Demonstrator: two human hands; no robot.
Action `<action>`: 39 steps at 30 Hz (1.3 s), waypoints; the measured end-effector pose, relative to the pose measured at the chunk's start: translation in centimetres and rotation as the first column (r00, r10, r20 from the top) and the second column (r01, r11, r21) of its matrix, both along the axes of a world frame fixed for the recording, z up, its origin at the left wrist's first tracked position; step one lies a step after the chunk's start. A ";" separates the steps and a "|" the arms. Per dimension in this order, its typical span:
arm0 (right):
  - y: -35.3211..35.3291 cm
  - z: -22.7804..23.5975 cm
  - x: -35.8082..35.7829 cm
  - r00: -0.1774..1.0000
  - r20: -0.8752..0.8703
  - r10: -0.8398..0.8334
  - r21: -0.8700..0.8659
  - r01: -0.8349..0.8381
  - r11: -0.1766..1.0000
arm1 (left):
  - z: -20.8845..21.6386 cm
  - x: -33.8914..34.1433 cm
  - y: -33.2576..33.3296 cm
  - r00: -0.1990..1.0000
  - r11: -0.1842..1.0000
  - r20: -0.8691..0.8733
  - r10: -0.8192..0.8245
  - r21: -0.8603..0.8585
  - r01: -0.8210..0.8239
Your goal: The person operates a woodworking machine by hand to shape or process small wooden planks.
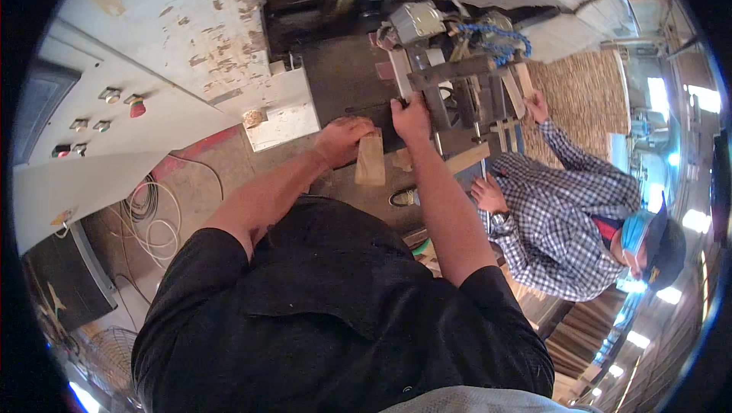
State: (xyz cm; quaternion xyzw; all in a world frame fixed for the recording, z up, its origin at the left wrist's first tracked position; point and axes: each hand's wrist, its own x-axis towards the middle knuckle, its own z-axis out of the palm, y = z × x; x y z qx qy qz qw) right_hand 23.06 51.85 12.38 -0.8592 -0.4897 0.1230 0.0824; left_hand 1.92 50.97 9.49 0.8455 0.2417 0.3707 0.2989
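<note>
My left hand (341, 141) holds a short light wooden block (370, 158) by its upper end, above a dark metal machine bed (343, 78). Just to the right, my right hand (411, 117) grips a dark metal bar or lever (381, 106) on the machine. Beyond it stand a grey metal clamp frame (450, 70), a grey motor box (417, 21) and a blue coiled hose (499, 36). Thin wooden strips (512, 93) sit in the frame.
A co-worker in a checked shirt (568, 215) and blue mask stands at the right, one hand (536, 106) on the strips. At the left stands a white panel (114, 116) with buttons, and coiled cables (152, 215) lie on the floor. Stacked wood (579, 337) sits at the lower right.
</note>
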 end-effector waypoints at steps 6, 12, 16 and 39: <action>0.0 -0.3 -0.5 0.999 0.037 -0.016 0.068 0.013 0.998 | -1.1 0.0 0.0 0.997 0.997 -0.069 0.019 0.073 -0.014; 0.2 -0.1 -0.5 0.998 0.030 -0.050 0.013 0.049 0.999 | -1.5 0.0 0.2 0.988 0.997 -0.155 0.002 0.082 0.011; 0.4 -0.4 -0.1 0.996 -0.006 -0.094 -0.021 0.094 0.995 | -1.5 0.1 0.1 0.982 0.997 -0.187 -0.006 0.077 0.021; 0.4 0.0 -0.8 0.993 -0.048 -0.111 0.003 0.111 0.994 | -1.8 -0.1 0.2 0.987 0.996 -0.161 -0.004 0.091 0.019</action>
